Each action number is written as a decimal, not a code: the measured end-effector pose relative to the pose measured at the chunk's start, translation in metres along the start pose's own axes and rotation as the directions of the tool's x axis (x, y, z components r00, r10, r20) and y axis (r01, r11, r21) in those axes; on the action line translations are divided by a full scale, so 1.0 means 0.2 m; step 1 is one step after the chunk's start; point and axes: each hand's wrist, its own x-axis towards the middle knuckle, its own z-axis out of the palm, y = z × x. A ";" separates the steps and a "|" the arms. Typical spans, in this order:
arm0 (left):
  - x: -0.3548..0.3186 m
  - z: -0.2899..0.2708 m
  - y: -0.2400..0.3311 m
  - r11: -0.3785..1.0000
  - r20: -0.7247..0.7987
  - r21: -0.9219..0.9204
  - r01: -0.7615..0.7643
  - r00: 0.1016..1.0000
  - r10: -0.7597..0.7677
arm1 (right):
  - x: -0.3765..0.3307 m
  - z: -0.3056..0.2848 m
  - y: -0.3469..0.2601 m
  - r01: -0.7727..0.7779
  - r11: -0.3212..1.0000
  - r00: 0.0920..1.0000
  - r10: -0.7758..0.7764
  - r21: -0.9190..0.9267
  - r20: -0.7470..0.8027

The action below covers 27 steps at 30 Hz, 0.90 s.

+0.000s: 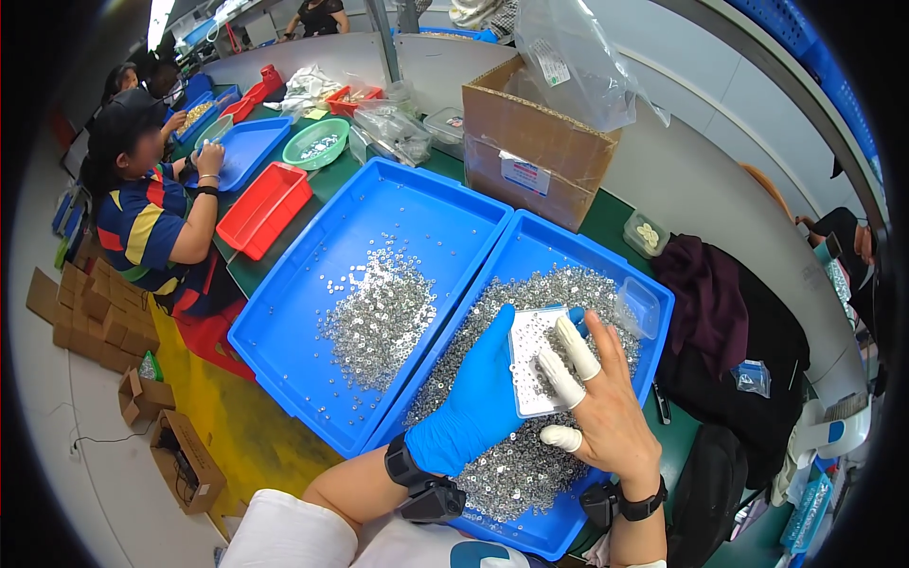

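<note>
My left hand (478,393), in a blue glove, grips a small white rectangular plate (526,386) by its left side. Tiny metal pieces are scattered on the plate's face. Over its right half spreads my right hand (606,407), bare except for white finger cots on the thumb and two fingers. Those fingertips lie at the plate's surface, and I see nothing gripped between them. Both hands are above a blue tray (653,327) heaped with small shiny metal nuts or rings (511,478). Beside it on the left, a second blue tray (284,322) holds a smaller pile (379,322) of them.
A clear plastic scoop or box (637,305) rests in the right tray. Behind stand a cardboard box (540,142), a red tray (265,210) and a green bowl (317,142). Dark cloth (710,303) lies at right. A co-worker (142,189) sits at far left.
</note>
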 end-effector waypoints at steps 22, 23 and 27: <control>-0.01 0.04 -0.02 0.997 -0.096 0.074 -0.017 0.995 0.024 | 0.01 -0.01 -0.02 0.022 1.000 0.999 -0.022 -0.020 0.033; -0.01 0.03 -0.02 0.997 -0.096 0.074 -0.016 0.995 0.023 | 0.01 -0.01 -0.03 0.021 1.000 0.999 -0.021 -0.020 0.033; 0.00 -0.01 -0.04 0.999 0.002 -0.034 -0.003 1.000 0.003 | 0.01 0.00 -0.05 0.048 0.999 0.997 -0.047 -0.018 0.062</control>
